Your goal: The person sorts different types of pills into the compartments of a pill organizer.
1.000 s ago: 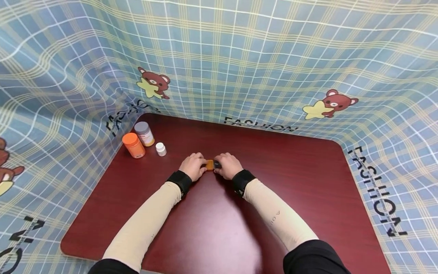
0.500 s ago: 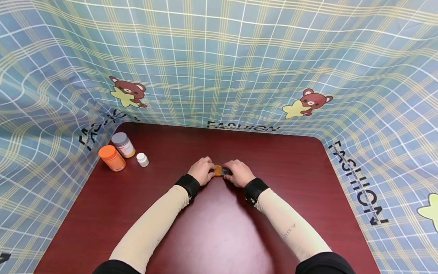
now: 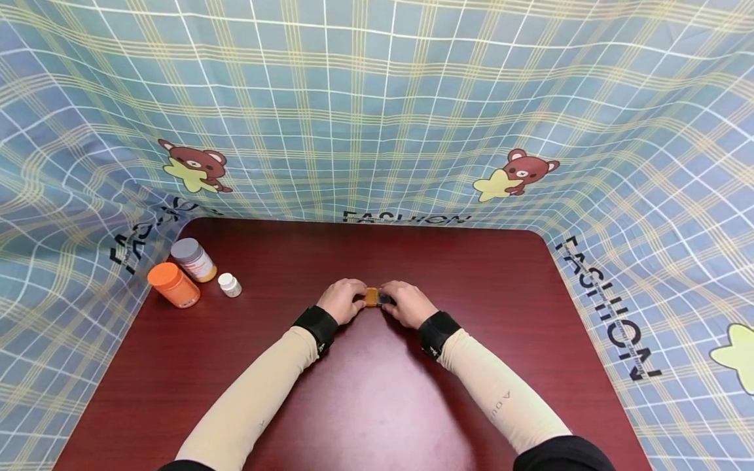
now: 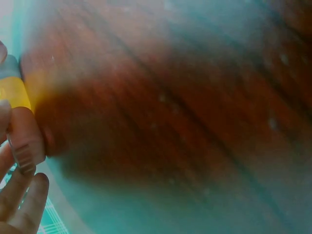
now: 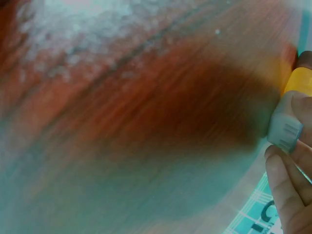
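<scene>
Near the middle of the tabletop, three small blocks sit end to end in a short row. The middle one is a yellow block [image 3: 371,297], bare of fingers on its top. My left hand [image 3: 341,301] pinches the reddish-brown block [image 4: 25,137] at the row's left end, which is hidden behind the fingers in the head view. At the right end, my right hand [image 3: 408,305] pinches a grey block [image 5: 283,127] between thumb and fingers. Printed stripes like a barcode mark the sides of both end blocks in the wrist views.
On the left of the dark red table [image 3: 377,405] stand an orange jar [image 3: 174,285], a grey-lidded bottle [image 3: 194,260] and a small white bottle [image 3: 230,285]. A checked blue cloth [image 3: 353,131] with bear prints hangs round the back and sides.
The head view has swung to the right, so the bottles appear farther left. Both hands keep their hold on the end blocks, with the yellow one still between them.
</scene>
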A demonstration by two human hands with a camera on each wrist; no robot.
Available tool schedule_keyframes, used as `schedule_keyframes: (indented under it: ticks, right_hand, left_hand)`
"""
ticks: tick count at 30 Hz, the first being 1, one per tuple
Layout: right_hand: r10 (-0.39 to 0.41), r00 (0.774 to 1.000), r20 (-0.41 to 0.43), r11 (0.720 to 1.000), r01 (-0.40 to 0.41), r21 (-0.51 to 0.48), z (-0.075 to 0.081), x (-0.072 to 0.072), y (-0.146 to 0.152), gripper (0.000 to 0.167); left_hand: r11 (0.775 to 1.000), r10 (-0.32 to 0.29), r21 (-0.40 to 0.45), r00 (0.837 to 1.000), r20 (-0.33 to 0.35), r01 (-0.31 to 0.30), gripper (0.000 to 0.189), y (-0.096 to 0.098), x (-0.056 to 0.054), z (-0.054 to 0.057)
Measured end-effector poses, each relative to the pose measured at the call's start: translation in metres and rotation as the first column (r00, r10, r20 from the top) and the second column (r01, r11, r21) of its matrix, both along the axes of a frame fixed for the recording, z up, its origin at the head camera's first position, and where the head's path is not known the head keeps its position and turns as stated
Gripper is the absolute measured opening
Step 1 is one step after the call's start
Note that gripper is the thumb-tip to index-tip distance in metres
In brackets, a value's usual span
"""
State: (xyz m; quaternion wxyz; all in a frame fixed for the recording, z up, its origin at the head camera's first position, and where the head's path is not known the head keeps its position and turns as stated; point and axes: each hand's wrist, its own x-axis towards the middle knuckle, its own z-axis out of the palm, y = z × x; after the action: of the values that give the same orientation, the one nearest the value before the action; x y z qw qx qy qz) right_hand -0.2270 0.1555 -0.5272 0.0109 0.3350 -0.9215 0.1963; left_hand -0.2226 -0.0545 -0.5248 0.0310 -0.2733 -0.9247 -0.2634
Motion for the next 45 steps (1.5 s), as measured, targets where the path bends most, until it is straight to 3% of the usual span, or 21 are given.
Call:
schedule_keyframes:
  ticks: [9,15,23,39,45]
  right_hand:
    - [-0.006,1.000,-0.012,1.000,0.006,0.006,-0.007,0.002,-0.002,0.033]
    - [-0.026,0.999,-0.020,0.998,0.025,-0.057,-0.006,0.000,0.001,0.034]
    - [-0.042,0.999,-0.017,0.997,0.041,-0.060,-0.005,-0.004,0.001,0.033]
    - [-0.048,0.999,0.018,0.994,0.049,-0.095,-0.011,0.000,0.000,0.029]
    - [-0.111,0.992,0.061,0.970,0.122,-0.208,-0.010,-0.005,0.005,0.022]
  left_hand:
    - [0.998,0.025,0.059,0.999,0.026,-0.027,0.019,0.000,0.005,-0.003]
    - [0.996,0.042,0.072,0.999,0.023,-0.044,0.020,0.003,-0.002,-0.005]
    - [0.998,0.021,0.065,0.999,0.043,-0.024,0.020,0.001,-0.006,-0.002]
    - [0.996,0.049,0.074,0.998,0.049,-0.053,0.021,0.000,0.000,-0.008]
    - [0.994,0.048,0.099,0.998,0.043,-0.052,0.021,0.002,0.001,-0.007]
